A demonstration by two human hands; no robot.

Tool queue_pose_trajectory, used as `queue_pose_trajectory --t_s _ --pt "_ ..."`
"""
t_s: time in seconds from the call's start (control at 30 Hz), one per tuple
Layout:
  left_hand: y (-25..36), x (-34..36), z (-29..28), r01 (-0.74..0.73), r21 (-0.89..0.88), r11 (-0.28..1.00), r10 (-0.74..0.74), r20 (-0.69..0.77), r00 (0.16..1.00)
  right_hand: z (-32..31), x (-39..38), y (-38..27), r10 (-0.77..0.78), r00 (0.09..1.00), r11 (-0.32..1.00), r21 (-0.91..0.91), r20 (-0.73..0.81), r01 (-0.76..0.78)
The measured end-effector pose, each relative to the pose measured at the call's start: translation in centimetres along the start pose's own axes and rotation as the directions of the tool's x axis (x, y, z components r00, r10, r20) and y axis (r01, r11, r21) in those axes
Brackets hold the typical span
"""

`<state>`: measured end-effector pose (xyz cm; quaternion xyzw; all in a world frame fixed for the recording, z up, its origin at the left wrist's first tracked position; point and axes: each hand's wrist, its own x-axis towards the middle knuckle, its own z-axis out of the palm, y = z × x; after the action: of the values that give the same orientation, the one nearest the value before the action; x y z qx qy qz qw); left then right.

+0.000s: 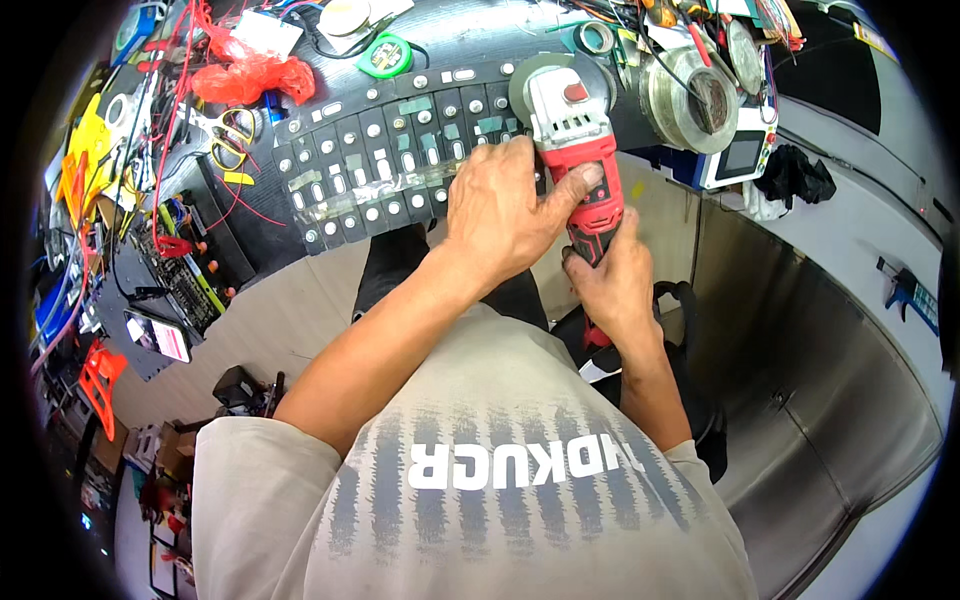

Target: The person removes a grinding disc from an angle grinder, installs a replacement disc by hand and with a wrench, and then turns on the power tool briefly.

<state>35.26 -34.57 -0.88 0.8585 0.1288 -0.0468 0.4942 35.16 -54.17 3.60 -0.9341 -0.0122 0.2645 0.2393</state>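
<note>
A red and silver angle grinder [585, 165] stands with its head away from me, at the right end of a studded black panel [365, 160]. Its round grey disc [535, 85] shows around the head. My right hand [612, 275] is wrapped round the lower, black part of the grinder's body. Across the red housing lies the thumb of my left hand [500, 205]. That hand's other fingers are curled beside the grinder, over the panel's right part; what lies under them is hidden. Clear tape runs across the panel, whose rows carry round metal studs and small bright plates.
A green tape measure [385, 56], red plastic bag [255, 75] and yellow-handled scissors [232, 135] lie behind and left of the panel. At right stand wire spools [690, 100] and a white device with a screen [742, 155]. A phone [158, 335] and circuit board [185, 285] sit left.
</note>
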Motion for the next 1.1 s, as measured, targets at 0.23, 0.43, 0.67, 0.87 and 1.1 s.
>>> queue_pose_trajectory --t_s 0.23,0.43,0.67,0.87,1.1 --pt "-0.7 0.2 -0.7 0.025 -0.052 0.998 -0.022 0.058 0.998 0.8 -0.2 -1.3 0.041 0.999 0.999 -0.028 -0.023 -0.042" --pt "-1.0 0.2 -0.8 0.018 -0.043 0.999 -0.015 0.055 0.998 1.2 -0.3 -2.1 0.105 0.994 0.994 -0.027 -0.017 -0.105" --pt "-1.1 0.3 -1.1 0.030 -0.045 0.999 -0.026 0.071 0.997 1.6 -0.4 -1.7 0.046 0.998 0.998 -0.044 -0.044 -0.048" --pt "-1.3 0.3 -1.0 0.030 -0.085 0.996 -0.024 0.069 0.997 1.2 -0.4 -2.8 0.117 0.993 0.992 -0.040 0.001 -0.117" --pt "-1.3 0.2 -1.3 0.035 -0.065 0.997 -0.030 0.084 0.996 1.1 -0.1 -1.3 0.022 1.000 0.999 -0.047 -0.015 -0.023"
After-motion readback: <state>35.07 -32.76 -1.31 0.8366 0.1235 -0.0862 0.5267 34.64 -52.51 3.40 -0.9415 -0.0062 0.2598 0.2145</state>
